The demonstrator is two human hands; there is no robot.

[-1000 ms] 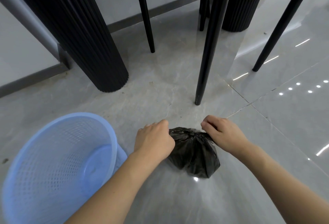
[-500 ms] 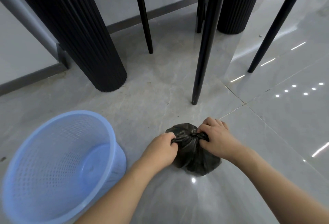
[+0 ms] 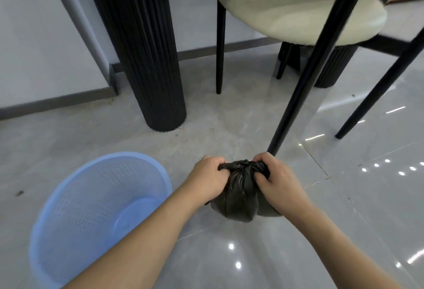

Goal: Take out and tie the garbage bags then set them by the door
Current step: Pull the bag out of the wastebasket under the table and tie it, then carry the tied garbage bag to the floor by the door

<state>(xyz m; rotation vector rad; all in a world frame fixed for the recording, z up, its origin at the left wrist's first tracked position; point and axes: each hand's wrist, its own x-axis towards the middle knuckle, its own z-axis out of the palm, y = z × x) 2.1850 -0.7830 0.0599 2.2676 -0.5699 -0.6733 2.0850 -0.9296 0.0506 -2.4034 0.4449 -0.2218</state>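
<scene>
The garbage bag (image 3: pixel 241 194) sits between both hands, basket (image 3: pixel 91 208) to its left (chair (image 3: pixel 298 8) behind).

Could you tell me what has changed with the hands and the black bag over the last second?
The left hand and right hand drew apart at first, then closed in on the neck of the black garbage bag; now each keeps a grip on a bunched end beside the knot. The view tilted up, showing the chair seat. The bag stayed on the floor and the blue basket kept its place.
</scene>
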